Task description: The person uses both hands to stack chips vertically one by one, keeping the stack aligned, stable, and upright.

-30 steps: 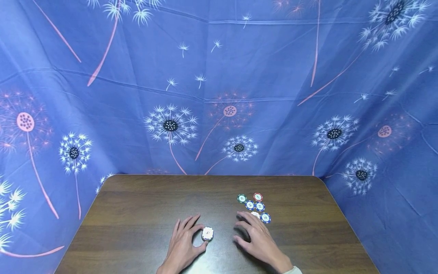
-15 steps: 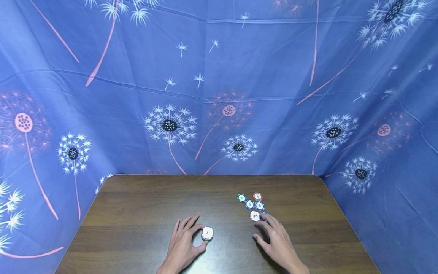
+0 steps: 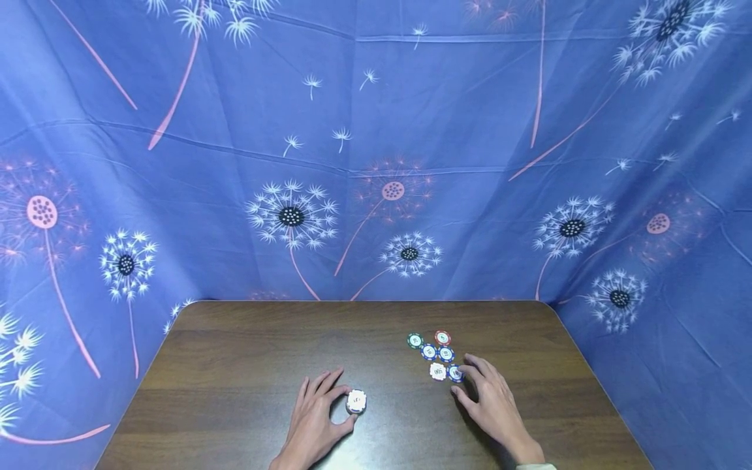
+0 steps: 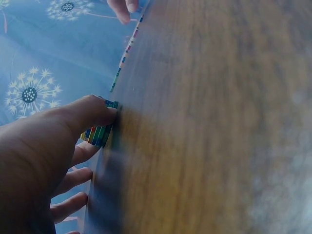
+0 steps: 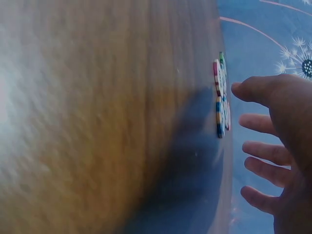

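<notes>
Left hand (image 3: 317, 414) pinches the chip stack (image 3: 356, 401) between thumb and index on the table (image 3: 235, 365); neither has moved. Loose chips lie flat, unshifted. Right hand (image 3: 493, 405) has slid right, uncovering the white chip (image 3: 437, 371) and most of the near blue chip (image 3: 454, 373); fingers relaxed, nothing gripped, index at that chip's right edge, contact unclear. My read: nothing gathered yet. Labels: stack top unclear, green chip (image 3: 415, 340) too small, far blue chips (image 3: 429, 352) 10, white 500, red chip (image 3: 442, 337) 5, near blue 10. No brand legible.

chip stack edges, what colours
The chip stack has green, yellow, red and blue edges, seen best in the left wrist view.
</notes>
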Tool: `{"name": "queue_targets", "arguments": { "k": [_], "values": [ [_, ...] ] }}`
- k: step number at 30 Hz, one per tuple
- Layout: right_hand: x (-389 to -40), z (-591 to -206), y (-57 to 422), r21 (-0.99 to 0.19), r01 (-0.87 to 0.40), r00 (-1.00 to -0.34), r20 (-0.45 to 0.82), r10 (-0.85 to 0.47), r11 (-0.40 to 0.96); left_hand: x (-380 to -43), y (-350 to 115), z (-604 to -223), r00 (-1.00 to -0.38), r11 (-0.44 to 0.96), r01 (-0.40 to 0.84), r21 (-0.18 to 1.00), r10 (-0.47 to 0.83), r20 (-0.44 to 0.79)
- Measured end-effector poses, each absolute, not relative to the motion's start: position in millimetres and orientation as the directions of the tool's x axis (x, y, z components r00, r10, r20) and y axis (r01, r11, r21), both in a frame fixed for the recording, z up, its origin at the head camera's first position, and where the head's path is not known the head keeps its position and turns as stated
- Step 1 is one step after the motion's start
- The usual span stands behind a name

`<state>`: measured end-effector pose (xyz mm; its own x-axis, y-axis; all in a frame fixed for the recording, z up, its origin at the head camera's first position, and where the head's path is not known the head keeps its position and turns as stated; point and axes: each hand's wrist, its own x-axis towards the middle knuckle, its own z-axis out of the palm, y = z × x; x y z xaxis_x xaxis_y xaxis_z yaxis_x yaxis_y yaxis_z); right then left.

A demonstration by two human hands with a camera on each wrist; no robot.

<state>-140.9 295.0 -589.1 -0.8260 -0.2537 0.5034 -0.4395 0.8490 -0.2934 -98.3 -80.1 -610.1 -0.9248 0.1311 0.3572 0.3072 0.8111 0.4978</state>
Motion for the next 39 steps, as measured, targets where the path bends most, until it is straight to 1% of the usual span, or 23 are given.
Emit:
{"name": "queue_targets", "arguments": {
  "k": [16,29,34,39],
  "values": [
    [-158.0,-571.2,304.1,-0.294,-0.416,-0.856,0.447,-0.262,0.86,-97.7,-80.3,-610.6,-0.923,0.808,0.312,0.5,0.133,0.361],
    [-160.2,-574.1,306.7,-0.282,-0.382,-0.877,0.411,-0.249,0.88,-97.8,-80.1,-609.9,-0.928,0.806,0.306,0.507,0.134,0.347],
    [-157.9,-576.3,306.6,-0.268,-0.392,-0.87,0.42,-0.259,0.88,-96.7,-80.6,-610.7,-0.933,0.806,0.294,0.513,0.126,0.336],
    [-157.1,-578.4,306.9,-0.263,-0.4,-0.865,0.425,-0.267,0.878,-97.6,-80.4,-611.7,-0.925,0.807,0.311,0.502,0.134,0.356]
  ]
}}
